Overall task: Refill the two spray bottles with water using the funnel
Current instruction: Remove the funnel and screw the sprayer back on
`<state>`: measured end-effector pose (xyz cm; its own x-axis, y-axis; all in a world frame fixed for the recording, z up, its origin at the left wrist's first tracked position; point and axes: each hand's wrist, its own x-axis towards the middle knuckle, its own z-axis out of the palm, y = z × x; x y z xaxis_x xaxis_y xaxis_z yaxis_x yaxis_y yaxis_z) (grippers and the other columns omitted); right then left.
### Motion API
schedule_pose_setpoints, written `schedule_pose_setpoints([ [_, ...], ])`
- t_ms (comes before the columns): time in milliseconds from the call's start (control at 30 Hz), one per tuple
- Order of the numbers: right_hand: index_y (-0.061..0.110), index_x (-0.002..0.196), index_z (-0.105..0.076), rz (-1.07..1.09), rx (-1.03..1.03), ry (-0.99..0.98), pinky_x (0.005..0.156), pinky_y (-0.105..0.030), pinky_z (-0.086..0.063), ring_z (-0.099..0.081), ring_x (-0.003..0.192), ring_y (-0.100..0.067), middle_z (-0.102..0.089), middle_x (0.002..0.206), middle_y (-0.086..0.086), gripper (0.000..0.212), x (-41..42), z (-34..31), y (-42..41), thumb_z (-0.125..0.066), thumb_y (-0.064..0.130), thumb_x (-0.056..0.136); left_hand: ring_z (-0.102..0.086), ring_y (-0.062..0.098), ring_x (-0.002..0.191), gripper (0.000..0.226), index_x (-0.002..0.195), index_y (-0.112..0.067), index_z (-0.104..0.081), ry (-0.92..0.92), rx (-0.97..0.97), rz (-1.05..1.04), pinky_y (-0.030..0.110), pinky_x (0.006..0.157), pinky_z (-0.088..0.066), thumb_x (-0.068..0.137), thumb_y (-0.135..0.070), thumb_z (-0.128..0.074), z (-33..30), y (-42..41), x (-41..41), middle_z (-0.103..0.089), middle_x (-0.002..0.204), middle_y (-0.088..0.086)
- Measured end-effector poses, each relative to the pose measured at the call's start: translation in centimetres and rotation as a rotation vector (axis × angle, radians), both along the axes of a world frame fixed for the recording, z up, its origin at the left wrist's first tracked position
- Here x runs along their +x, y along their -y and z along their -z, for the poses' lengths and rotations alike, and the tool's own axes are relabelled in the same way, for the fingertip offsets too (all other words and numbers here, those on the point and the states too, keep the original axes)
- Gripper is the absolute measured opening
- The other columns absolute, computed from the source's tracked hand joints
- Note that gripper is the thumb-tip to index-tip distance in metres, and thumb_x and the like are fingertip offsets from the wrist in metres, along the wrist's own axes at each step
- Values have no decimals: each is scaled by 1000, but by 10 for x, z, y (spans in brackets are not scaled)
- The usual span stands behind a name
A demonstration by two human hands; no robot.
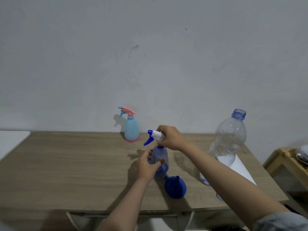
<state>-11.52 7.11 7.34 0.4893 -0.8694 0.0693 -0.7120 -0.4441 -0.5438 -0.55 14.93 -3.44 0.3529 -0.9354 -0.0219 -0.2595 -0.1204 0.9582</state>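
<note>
A clear blue spray bottle (160, 157) stands mid-table. My left hand (147, 165) grips its body from the left. My right hand (171, 138) closes on the white and blue trigger head (154, 136) at the bottle's neck; whether the head is screwed on or loose I cannot tell. A blue funnel (175, 187) lies on the table just in front of the bottle, spout up. A light blue spray bottle with a pink trigger (131, 129) stands at the back by the wall. A large clear water bottle (228, 139), uncapped, stands at the right, partly behind my right forearm.
The wooden table (75, 164) meets a grey wall at the back. A white sheet (240, 167) lies under the large bottle. A white surface (11, 140) adjoins the table's left end. A low wooden stand (283, 160) with a dish sits at the far right.
</note>
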Motion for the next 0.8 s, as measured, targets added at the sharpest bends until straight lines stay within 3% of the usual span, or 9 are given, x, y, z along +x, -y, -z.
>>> schedule_pose_setpoints([
  [67, 16, 107, -59, 33, 36, 100, 62, -24, -46, -59, 81, -19, -65, 95, -3, 47, -4, 6, -1, -84, 19, 67, -60, 12, 104, 42, 100, -29, -56, 3, -3, 4, 22, 80, -49, 68, -27, -84, -1, 0, 0, -64, 106, -9],
  [200, 15, 112, -58, 179, 211, 481, 72, -26, -55, -66, 84, -18, -67, 97, -1, 57, -17, 26, -8, -87, 10, 62, -58, 10, 105, 43, 105, -26, -56, 29, 17, 9, 18, 77, -46, 71, -27, -82, -5, -2, 0, -60, 106, -11],
  [300, 6, 104, -63, 199, 376, 742, 68, -21, -55, -64, 79, -15, -68, 88, -4, 40, -19, 41, -16, -80, -2, 70, -60, 11, 102, 39, 99, -26, -56, 36, 15, 3, 10, 66, -41, 71, -26, -82, -6, -4, 0, -61, 102, -11],
  [367, 2, 103, -65, 198, 451, 835, 70, -18, -54, -64, 85, -18, -69, 90, -8, 28, -16, 50, -21, -73, -5, 77, -58, 8, 100, 39, 103, -23, -57, 54, 27, 10, 8, 62, -38, 73, -27, -81, -9, -6, -1, -60, 101, -12],
  [433, 1, 104, -65, 225, 466, 890, 72, -19, -55, -63, 90, -21, -68, 94, -12, 27, -12, 58, -22, -71, -5, 79, -56, 6, 98, 41, 109, -22, -58, 75, 37, 8, 7, 59, -36, 74, -28, -80, -11, -7, -2, -58, 102, -14],
  [600, 10, 89, -58, 357, 432, 950, 77, -33, -56, -61, 81, -20, -62, 84, -11, 29, -2, 67, -22, -78, -2, 72, -57, 6, 98, 41, 109, -23, -58, 72, 45, 3, 6, 58, -36, 74, -29, -79, -13, -7, -3, -58, 102, -15],
  [733, 11, 108, -62, 299, 378, 859, 88, -35, -55, -65, 98, -22, -68, 101, -7, 29, -1, 76, -25, -72, 4, 81, -62, 9, 98, 38, 102, -26, -59, 49, 32, -2, 7, 60, -40, 72, -29, -82, -10, -6, -3, -64, 102, -11],
  [800, 10, 102, -64, 313, 356, 874, 86, -35, -55, -66, 96, -24, -69, 98, -8, 27, -1, 76, -23, -74, 4, 78, -62, 12, 100, 39, 100, -26, -58, 24, 24, -5, 9, 65, -42, 70, -29, -83, -9, -5, -2, -66, 104, -8],
])
